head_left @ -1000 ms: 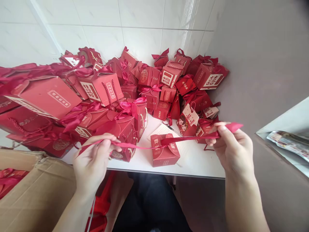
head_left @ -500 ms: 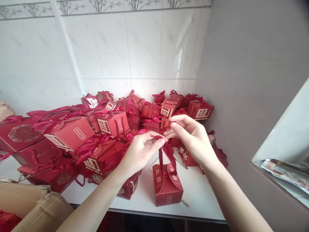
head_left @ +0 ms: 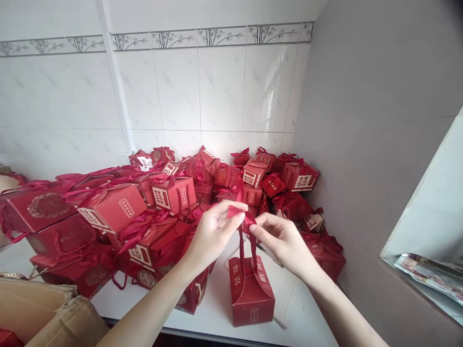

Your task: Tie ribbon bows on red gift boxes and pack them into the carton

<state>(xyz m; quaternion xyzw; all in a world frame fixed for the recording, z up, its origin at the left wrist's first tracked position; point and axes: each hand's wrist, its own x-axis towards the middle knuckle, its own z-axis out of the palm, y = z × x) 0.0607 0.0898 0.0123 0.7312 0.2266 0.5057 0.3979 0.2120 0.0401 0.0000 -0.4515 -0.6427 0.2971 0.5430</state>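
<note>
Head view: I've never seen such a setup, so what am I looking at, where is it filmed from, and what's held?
There is no machine here: a person works bare-handed, filmed by a camera worn on the head, looking forward and down. The left hand and right hand both have their grip on a shiny red fabric ribbon, whose strands run down to a red cardboard box on a white flat table. Many red boxes with bows are piled behind it and to its left. A brown cardboard carton shows at lower left.
</note>
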